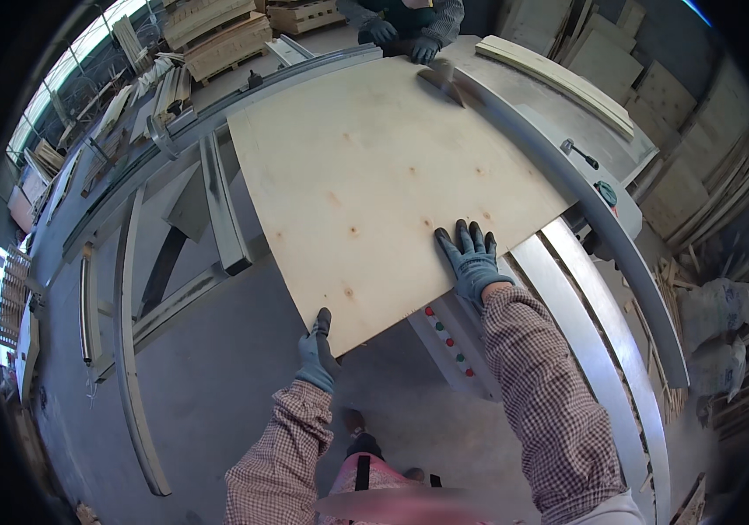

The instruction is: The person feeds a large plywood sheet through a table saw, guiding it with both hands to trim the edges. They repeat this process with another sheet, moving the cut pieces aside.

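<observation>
At near edge of knotty plywood sheet (374, 192): left gloved hand (317, 350) grasping left corner; right gloved hand (473, 261) palm-down on top, fingers (462, 236) spread, released.

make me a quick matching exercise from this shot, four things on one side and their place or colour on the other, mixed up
Things
1. left hand
2. right hand
3. buttons
4. co-worker's hands

Place or colour
A. red and green
B. by the far edge of the sheet
C. at the sheet's near left corner
D. spread on top of the sheet

Pairs: 1-C, 2-D, 3-A, 4-B
</observation>
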Tool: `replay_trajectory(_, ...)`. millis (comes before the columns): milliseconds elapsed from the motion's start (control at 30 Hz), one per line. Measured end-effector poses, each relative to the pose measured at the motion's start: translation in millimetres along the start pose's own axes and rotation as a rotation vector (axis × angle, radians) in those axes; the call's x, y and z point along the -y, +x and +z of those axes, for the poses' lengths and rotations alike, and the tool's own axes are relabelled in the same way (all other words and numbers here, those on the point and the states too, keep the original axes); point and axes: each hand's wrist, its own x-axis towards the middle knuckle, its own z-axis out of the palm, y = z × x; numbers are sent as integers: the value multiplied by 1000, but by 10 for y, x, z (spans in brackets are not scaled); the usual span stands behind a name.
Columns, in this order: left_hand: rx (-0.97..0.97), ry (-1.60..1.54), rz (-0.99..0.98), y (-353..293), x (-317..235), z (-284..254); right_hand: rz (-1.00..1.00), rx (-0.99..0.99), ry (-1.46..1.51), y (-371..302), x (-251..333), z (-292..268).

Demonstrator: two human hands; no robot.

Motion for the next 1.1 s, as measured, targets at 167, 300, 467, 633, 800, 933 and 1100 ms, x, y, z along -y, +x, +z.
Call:
replay_trajectory(167, 112, -14, 23, -15, -32, -5, 2, -25, -1, 31, 3, 53)
replay_trajectory(300, 95, 18, -25, -125, -133, -24, 10, -11, -19, 42, 81, 46)
replay_trajectory(467, 135, 6, -103, -20, -77, -17, 43, 23, -14, 4, -1, -10)
replay_trajectory(633, 41, 49, -156, -96, -139, -1, 41, 44, -10, 34, 89, -23)
replay_trajectory(800, 123, 34, -106, 93, 7, -89, 24, 5, 6, 1, 38, -10)
replay_trajectory(933, 192, 49, -86, 115, 36, -126, 26, 7, -27, 50, 40, 31)
replay_trajectory(1100, 148, 118, -99, 262, 96, -181, 38, 15, -10, -17, 93, -57)
